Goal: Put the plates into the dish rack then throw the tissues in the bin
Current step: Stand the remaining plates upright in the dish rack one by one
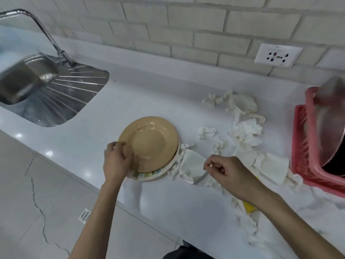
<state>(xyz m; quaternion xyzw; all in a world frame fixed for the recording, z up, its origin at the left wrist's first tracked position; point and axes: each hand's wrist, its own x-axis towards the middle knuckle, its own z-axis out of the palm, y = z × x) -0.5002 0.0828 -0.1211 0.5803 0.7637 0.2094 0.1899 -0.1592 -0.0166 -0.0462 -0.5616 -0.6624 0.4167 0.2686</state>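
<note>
Tan plate (151,141) atop patterned plate (149,177), worktop (149,90).
Left hand (117,161) grip pinches its rim; right hand (231,174) grip curls at a tissue (192,165), hold unclear.

The tan plate (151,142) hides most of the patterned plate (149,177); the dish rack (301,141) is cropped.

No legible text; the mark on the wall socket (278,55) blurs.
</note>
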